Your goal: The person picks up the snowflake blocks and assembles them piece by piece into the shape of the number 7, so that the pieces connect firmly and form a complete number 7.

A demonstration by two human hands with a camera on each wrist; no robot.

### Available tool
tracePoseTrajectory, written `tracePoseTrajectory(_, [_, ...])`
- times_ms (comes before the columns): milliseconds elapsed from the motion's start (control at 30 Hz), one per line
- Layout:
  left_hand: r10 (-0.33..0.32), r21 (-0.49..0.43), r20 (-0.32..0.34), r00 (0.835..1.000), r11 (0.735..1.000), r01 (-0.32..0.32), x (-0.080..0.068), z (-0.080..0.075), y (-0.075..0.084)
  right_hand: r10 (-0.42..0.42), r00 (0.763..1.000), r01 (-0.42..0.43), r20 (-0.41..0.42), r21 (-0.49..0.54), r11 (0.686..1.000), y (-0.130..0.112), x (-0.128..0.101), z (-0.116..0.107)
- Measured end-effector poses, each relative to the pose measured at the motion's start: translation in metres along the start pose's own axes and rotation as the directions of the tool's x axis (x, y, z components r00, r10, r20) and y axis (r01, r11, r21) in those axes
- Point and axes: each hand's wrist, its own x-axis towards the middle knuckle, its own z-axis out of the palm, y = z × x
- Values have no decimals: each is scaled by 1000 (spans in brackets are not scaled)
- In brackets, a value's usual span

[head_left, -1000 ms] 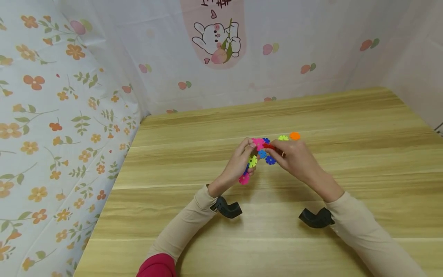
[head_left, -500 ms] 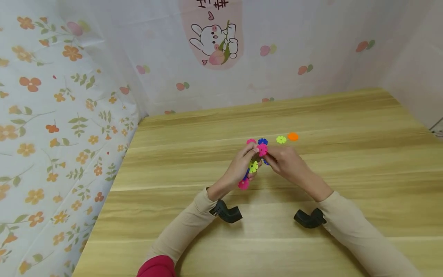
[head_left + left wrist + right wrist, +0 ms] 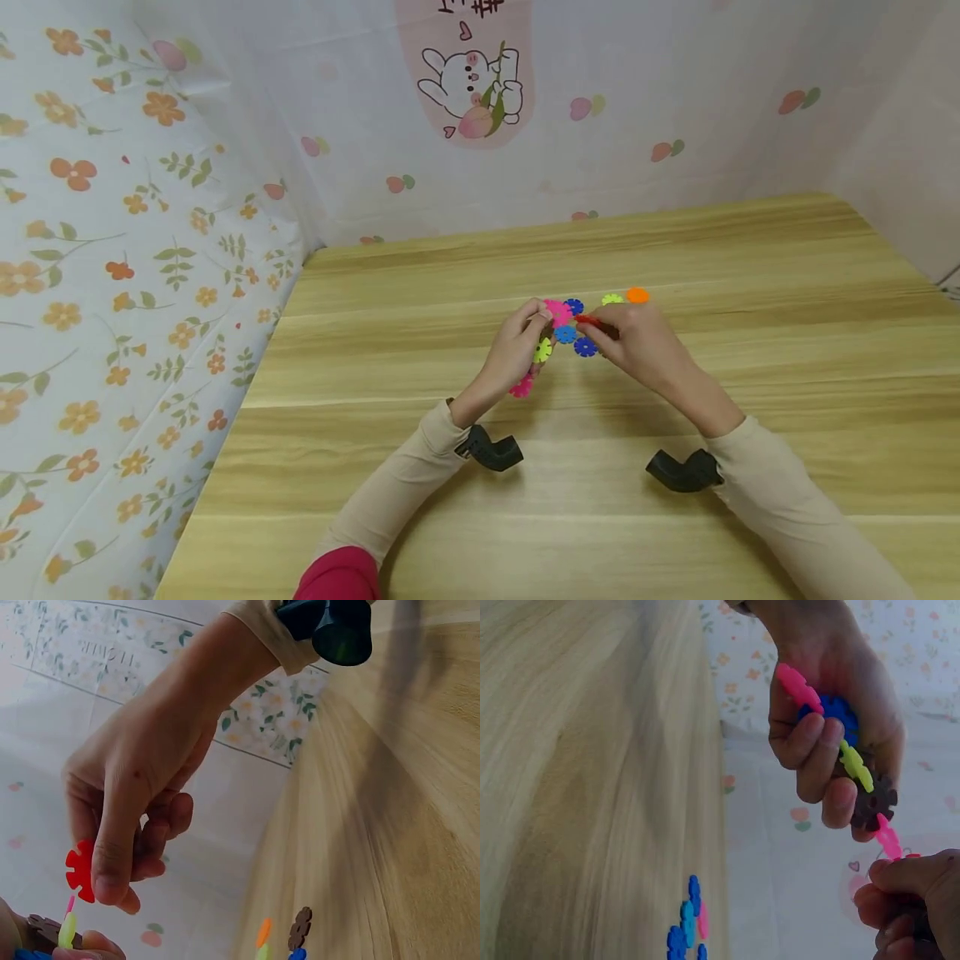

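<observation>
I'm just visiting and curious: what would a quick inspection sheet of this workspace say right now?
Surface: wooden table, light grain, bare in front.
Job's things: chain of snowflake discs, pink, blue, yellow-green and brown, gripped in the left hand; red disc pinched by the right hand, close to the chain's upper end.
Clutter: loose discs on the table: orange disc, green disc, blue discs.
Hands: both raised above the table, fingers curled round pieces.
Cables: nothing seen; black wrist cameras on both forearms.
Surroundings: floral cloth at left, rabbit picture on the back wall.
</observation>
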Motion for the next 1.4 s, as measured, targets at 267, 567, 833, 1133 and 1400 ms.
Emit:
tracePoseTrajectory(267, [40,73,-21,999,997,-38,0,3,-4,-28,999,28,42,2,1000,-4,1,7])
tracePoseTrajectory(567, [22,163,19,1000,986,-25,1,2,-3,11,992,-8,129,-18,1000,-7,1,6])
tracePoseTrajectory(833, [10,279,6,1000,960,-11,1,6,-6,31,979,-17,200,-69,997,-11,0,6])
tracePoseTrajectory(1133, [39,349,36,999,936,-49,1,19,-18,110,967,-73,231,-161,984,-16,-12,8])
tracePoseTrajectory(1400, [10,295,3,1000,955,-10,2,10,-23,25,978,5,205,-145,989,-8,-8,21])
